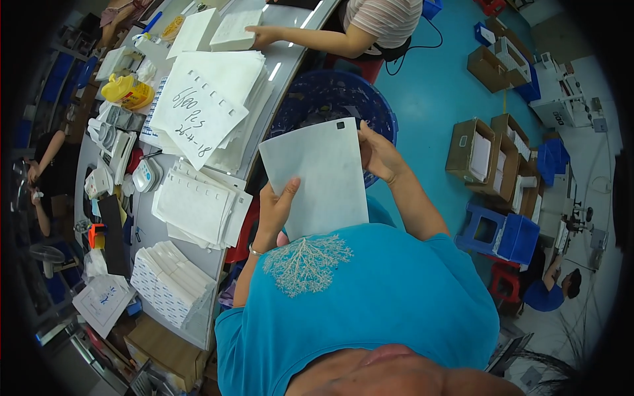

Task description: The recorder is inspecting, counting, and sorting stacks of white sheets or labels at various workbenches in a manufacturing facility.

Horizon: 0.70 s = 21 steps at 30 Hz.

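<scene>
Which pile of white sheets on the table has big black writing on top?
The larger pile near the yellow container; the smaller pile just below it in the picture shows only little marks.

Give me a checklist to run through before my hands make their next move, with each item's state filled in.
1. Left hand on the white sheet: ok, thumb lies over its left side.
2. Right hand firmly gripping the sheet: cannot tell; it is at the upper right edge, its fingers partly hidden.
3. Dark square mark in view: ok, at the sheet's upper right corner.
4. Sheet a single layer: cannot tell from this angle.
5. Co-worker's hand clear of yours: ok, it is at a white stack farther up the table.
6. Nearer loose pile squared up: not ok, its edges are fanned unevenly.
</scene>
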Tool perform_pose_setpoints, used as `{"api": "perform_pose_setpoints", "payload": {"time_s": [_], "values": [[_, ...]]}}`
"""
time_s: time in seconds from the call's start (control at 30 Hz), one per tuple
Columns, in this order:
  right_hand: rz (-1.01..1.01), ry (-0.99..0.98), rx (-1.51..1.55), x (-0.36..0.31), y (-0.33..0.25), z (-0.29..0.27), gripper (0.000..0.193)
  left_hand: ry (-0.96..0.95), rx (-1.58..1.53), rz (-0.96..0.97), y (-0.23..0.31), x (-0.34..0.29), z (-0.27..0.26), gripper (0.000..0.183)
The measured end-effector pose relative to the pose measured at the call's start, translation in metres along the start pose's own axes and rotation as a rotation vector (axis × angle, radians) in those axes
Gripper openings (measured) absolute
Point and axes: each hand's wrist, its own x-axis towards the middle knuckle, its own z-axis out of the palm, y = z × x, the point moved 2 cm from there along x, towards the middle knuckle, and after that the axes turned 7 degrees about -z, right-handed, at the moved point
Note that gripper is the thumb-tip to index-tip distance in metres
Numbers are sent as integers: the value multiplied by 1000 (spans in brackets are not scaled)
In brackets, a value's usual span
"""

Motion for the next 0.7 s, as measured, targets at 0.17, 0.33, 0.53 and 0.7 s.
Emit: {"api": "perform_pose_setpoints", "payload": {"time_s": [0.17,0.33,0.53,0.7], "values": [[-265,-16,-669,1,-6,-10,27,-45,59,-19,11,11,5,41],[-443,25,-880,2,-4,-5,23,-60,205,-21,21,12,8,42],[-633,259,-1113,-3,6,-3,23,-65,345,0,17,13,11,42],[-263,-53,-729,-3,-6,-25,29,-36,18,-7,3,16,11,39]]}}
